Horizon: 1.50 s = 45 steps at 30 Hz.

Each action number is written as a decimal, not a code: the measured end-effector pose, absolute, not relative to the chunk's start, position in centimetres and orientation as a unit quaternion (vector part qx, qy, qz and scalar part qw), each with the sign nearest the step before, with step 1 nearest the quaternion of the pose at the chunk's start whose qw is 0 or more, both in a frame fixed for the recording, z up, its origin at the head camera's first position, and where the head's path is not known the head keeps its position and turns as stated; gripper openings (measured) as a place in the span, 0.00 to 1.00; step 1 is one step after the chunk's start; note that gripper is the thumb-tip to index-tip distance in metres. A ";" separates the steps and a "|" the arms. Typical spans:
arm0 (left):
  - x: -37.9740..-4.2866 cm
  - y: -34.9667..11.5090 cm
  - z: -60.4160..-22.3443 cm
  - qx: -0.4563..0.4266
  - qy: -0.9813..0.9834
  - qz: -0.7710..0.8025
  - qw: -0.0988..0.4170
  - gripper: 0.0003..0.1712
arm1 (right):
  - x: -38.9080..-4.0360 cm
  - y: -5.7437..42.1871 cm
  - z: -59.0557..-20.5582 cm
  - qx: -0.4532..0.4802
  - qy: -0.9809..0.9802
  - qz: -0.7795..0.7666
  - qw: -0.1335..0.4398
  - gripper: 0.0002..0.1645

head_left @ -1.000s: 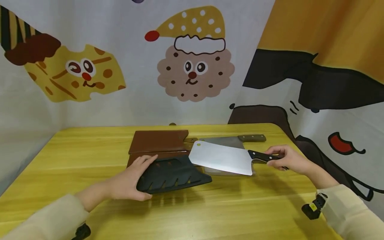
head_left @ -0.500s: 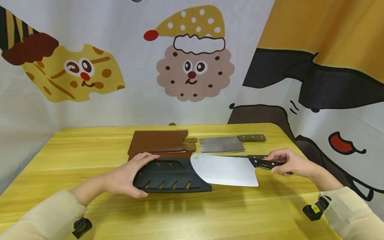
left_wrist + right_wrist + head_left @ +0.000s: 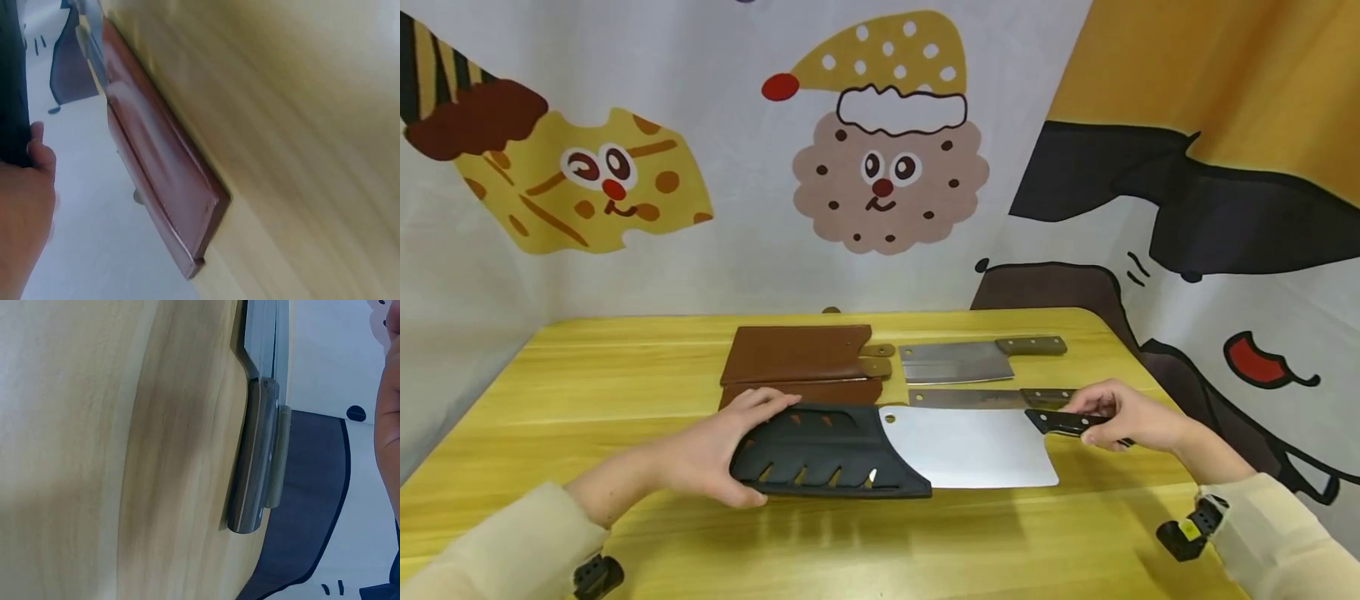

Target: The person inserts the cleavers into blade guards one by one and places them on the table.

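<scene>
My left hand grips the closed end of a black slotted blade guard, thumb below and fingers over the top edge. In my right hand is the black handle of a cleaver, pinched between thumb and fingers. The cleaver's wide bright blade lies level above the table, its holed front end right at the guard's slanted mouth. In the left wrist view, part of the left hand shows beside the dark guard. Only an edge of the right hand shows in the right wrist view.
Behind the hands, brown leather sheaths with snap straps lie on the yellow wooden table. To their right rest a cleaver with a brown handle and another knife, partly hidden. A printed cloth hangs behind the table.
The cleaver has come down and toward the person, turning level with the guard. The guard has levelled from a tilt and sunk slightly. Both hands keep their grips.
</scene>
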<state>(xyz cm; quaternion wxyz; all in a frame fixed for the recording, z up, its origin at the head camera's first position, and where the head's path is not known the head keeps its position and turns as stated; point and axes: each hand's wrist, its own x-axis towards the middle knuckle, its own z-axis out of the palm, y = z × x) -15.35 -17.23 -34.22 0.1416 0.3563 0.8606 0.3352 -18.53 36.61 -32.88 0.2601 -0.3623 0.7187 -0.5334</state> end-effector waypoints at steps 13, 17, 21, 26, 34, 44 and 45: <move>-14.9 -15.0 -34.5 0.372 0.871 0.314 0.066 0.60 | -19.4 33.9 -33.1 -0.358 0.736 -0.523 0.239 0.27; -15.0 -14.9 -34.7 0.362 0.878 0.309 0.056 0.61 | -19.4 33.6 -33.1 -0.351 0.747 -0.518 0.225 0.27; -14.7 -14.4 -35.0 0.355 0.882 0.306 0.050 0.62 | -19.4 33.6 -33.0 -0.346 0.749 -0.515 0.231 0.27; -14.5 -12.9 -35.0 0.353 0.879 0.318 0.047 0.62 | -19.6 31.8 -32.7 -0.321 0.776 -0.488 0.239 0.18; -14.8 -11.3 -35.1 0.347 0.889 0.298 0.031 0.63 | -20.2 28.6 -33.8 -0.295 0.791 -0.477 0.245 0.18; -14.7 -11.5 -35.4 0.342 0.892 0.296 0.020 0.64 | -20.3 28.0 -33.5 -0.300 0.785 -0.481 0.250 0.16; -14.6 -11.5 -35.5 0.341 0.891 0.298 0.022 0.64 | -20.3 28.0 -33.4 -0.300 0.786 -0.479 0.251 0.17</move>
